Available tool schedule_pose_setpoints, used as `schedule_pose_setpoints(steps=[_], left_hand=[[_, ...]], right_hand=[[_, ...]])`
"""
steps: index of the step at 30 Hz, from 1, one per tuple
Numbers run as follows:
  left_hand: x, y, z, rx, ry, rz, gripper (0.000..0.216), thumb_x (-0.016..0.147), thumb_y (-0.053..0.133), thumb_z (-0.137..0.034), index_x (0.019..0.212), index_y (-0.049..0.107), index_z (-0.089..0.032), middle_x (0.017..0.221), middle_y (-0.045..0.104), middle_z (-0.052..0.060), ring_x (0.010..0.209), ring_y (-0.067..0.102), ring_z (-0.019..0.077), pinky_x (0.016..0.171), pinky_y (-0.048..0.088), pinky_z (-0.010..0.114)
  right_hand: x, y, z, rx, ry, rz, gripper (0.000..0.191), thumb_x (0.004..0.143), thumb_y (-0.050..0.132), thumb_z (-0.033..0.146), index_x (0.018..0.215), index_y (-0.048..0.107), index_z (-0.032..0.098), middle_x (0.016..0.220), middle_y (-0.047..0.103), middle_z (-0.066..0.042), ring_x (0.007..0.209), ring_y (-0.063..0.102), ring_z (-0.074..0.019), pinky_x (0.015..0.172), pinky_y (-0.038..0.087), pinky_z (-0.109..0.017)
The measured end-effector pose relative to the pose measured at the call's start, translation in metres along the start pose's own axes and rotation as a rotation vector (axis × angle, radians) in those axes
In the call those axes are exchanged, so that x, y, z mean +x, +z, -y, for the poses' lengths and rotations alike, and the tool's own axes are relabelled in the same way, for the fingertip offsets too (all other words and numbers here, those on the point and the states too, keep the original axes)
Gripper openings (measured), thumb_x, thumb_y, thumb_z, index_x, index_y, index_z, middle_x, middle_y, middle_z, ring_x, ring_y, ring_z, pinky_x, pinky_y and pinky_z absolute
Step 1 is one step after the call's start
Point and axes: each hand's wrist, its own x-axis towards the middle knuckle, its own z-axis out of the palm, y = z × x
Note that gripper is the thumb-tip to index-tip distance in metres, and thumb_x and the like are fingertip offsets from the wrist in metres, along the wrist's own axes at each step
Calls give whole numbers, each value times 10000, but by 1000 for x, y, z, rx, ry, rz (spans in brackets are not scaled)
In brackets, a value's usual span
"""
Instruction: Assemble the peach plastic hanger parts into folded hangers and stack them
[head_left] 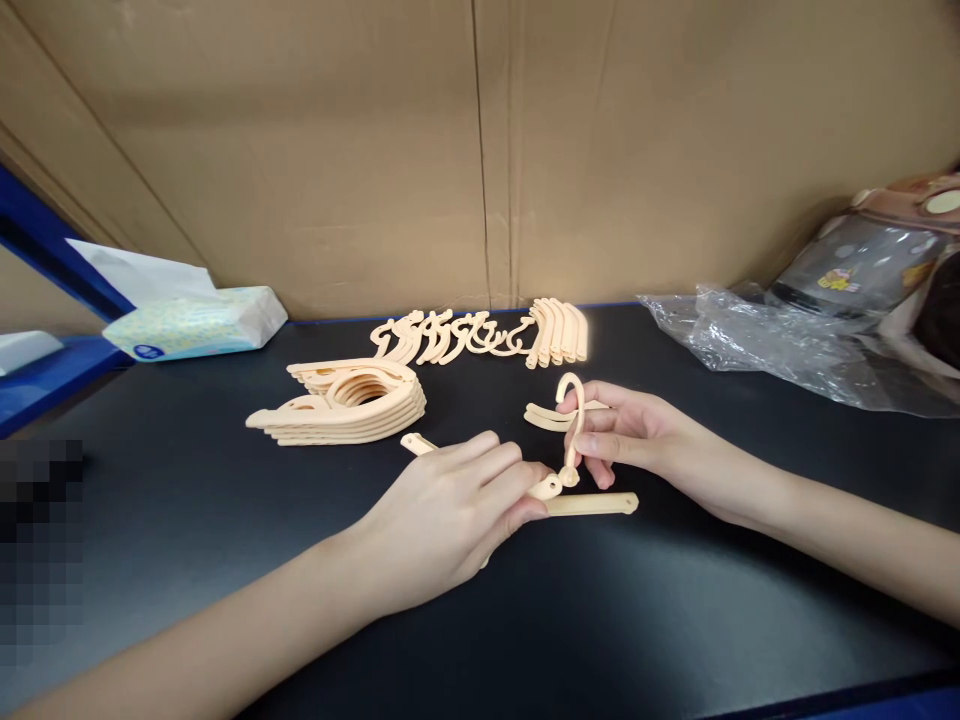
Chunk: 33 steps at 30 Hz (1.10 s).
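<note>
My right hand point(628, 430) pinches a cream plastic hanger hook point(577, 425) upright between thumb and fingers. The hook's rounded lower end meets or nearly touches the holed end of a hanger arm point(547, 488). My left hand point(457, 505) is closed round that arm and covers most of it. A second flat hanger arm point(596, 504) extends to the right from under my left hand; I cannot tell whether it is held too. Behind my right fingers, more curved pieces point(547, 417) lie on the black table point(675, 610).
Stacked folded hangers point(352, 425) stand left of centre. Several loose hooks point(442, 338) and a row of curved arms point(559, 332) lie along the back, before a cardboard wall point(337, 150). A tissue pack point(202, 320) is at left; clear plastic wrap point(750, 345) and a bag point(847, 265) at right.
</note>
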Motion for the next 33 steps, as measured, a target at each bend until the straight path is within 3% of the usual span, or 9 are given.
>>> schedule_pose_setpoints(steps=[7,17,25,33], left_hand=[[-1,-3,-2,-83,-6,35,237,937,401,-124,1117,554,-101,839,549,42,736,454,181,609,371,289],[2,-1,0,31,10,-13,260,1018,324,-181,1131,541,-95,818,574,50,707,467,185,610,403,296],[0,2,2,107,-15,10,306,1029,274,-191,1153,538,-98,797,582,39,721,526,188,617,389,309],[0,2,3,93,-16,24,296,1031,277,-194,1157,530,-105,805,593,41,724,534,186,628,367,300]], right_hand=[[1,0,-1,8,-4,-4,216,885,643,303,1053,548,206,841,651,25,621,528,-72,662,434,-241],[1,1,0,-3,-11,-11,173,884,649,299,851,524,184,832,649,22,625,521,-67,646,439,-230],[1,-1,-1,36,-12,-62,113,870,638,227,875,530,196,809,634,26,610,500,-78,649,426,-244],[1,0,0,32,-6,-57,150,853,665,271,831,537,197,785,623,28,623,519,-90,645,437,-253]])
